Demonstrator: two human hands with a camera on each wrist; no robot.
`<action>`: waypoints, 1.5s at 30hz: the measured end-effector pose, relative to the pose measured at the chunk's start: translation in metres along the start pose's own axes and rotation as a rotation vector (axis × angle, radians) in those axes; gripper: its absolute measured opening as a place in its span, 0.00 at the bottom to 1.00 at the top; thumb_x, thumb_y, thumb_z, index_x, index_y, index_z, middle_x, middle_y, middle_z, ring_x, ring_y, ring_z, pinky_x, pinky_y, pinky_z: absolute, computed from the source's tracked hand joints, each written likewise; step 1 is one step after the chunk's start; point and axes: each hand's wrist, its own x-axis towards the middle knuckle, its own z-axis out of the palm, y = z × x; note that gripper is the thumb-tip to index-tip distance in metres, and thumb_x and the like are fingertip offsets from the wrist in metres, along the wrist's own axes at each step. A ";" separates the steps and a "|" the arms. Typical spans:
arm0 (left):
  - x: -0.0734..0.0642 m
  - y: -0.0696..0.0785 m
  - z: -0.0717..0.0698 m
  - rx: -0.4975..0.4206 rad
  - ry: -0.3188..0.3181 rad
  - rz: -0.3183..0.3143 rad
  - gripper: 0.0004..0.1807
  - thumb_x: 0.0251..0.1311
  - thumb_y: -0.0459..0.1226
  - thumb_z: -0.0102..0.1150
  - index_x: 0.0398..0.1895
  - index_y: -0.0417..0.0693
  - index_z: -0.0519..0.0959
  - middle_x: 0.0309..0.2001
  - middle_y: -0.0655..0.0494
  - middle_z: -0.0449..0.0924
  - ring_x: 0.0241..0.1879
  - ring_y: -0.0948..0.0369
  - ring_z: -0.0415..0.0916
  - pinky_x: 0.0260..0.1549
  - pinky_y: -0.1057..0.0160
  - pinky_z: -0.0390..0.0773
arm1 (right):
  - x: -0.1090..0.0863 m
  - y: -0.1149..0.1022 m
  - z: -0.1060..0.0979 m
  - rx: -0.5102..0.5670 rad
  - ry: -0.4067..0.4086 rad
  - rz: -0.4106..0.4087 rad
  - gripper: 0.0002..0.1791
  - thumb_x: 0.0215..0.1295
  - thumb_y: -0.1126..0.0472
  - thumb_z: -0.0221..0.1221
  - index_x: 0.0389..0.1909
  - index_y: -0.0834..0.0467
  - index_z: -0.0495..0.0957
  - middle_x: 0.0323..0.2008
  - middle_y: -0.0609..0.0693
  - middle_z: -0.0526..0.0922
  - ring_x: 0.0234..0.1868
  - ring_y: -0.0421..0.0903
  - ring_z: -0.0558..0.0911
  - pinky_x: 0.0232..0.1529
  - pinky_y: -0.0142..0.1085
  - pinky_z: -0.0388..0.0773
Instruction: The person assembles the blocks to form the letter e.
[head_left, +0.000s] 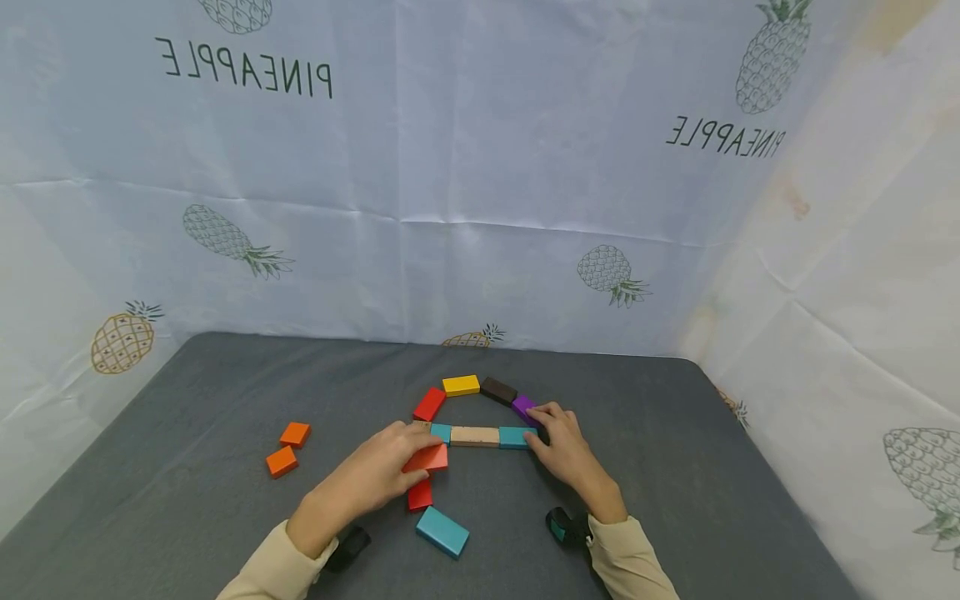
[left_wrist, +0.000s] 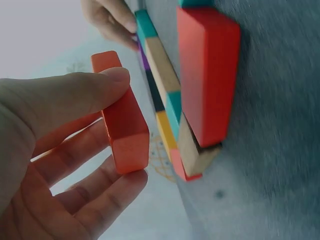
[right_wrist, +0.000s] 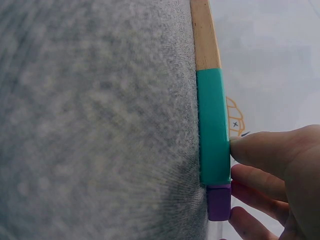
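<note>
My left hand holds an orange-red block between thumb and fingers, raised above the table. Beneath it a red block lies by the left end of a straight row. That row has a wooden block between a left teal block and a right teal block; another wooden piece shows at its left end. With relaxed fingers my right hand touches the right teal block and the purple block behind it. A black block, yellow block and red block continue the arc.
A loose teal block lies at the front, between the forearms. Two orange blocks, a farther one and a nearer one, lie to the left on the grey table. A pineapple-print cloth hangs behind.
</note>
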 end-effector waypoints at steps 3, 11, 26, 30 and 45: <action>0.001 0.005 0.003 0.002 -0.017 0.022 0.22 0.54 0.33 0.72 0.54 0.41 0.82 0.53 0.48 0.81 0.47 0.54 0.76 0.46 0.54 0.82 | 0.000 -0.001 0.000 0.001 0.001 0.002 0.22 0.67 0.63 0.61 0.61 0.66 0.76 0.58 0.60 0.75 0.58 0.60 0.70 0.55 0.57 0.73; 0.001 0.015 0.008 -0.013 -0.041 0.034 0.20 0.57 0.35 0.70 0.54 0.44 0.82 0.50 0.53 0.82 0.48 0.57 0.77 0.47 0.56 0.82 | 0.000 0.000 0.000 -0.010 0.001 -0.005 0.22 0.67 0.63 0.62 0.60 0.66 0.77 0.58 0.60 0.75 0.57 0.60 0.71 0.55 0.57 0.73; 0.001 0.029 0.017 -0.011 -0.084 0.105 0.19 0.59 0.38 0.69 0.54 0.46 0.83 0.47 0.57 0.82 0.41 0.64 0.72 0.37 0.69 0.77 | 0.001 0.000 0.000 -0.011 -0.007 0.007 0.22 0.68 0.63 0.61 0.61 0.65 0.76 0.58 0.59 0.75 0.59 0.60 0.70 0.56 0.58 0.73; 0.001 0.031 0.020 0.000 -0.093 0.134 0.18 0.60 0.39 0.68 0.54 0.48 0.83 0.46 0.58 0.82 0.40 0.66 0.71 0.36 0.70 0.76 | 0.000 0.000 0.000 -0.012 -0.006 0.005 0.22 0.68 0.63 0.61 0.61 0.65 0.76 0.58 0.59 0.75 0.58 0.60 0.70 0.55 0.58 0.73; -0.001 0.043 0.024 -0.021 -0.148 0.164 0.20 0.60 0.40 0.69 0.56 0.50 0.82 0.46 0.61 0.82 0.42 0.68 0.72 0.41 0.72 0.78 | 0.001 0.001 0.000 -0.006 0.001 -0.002 0.22 0.68 0.63 0.61 0.61 0.65 0.77 0.58 0.59 0.75 0.57 0.59 0.71 0.54 0.57 0.73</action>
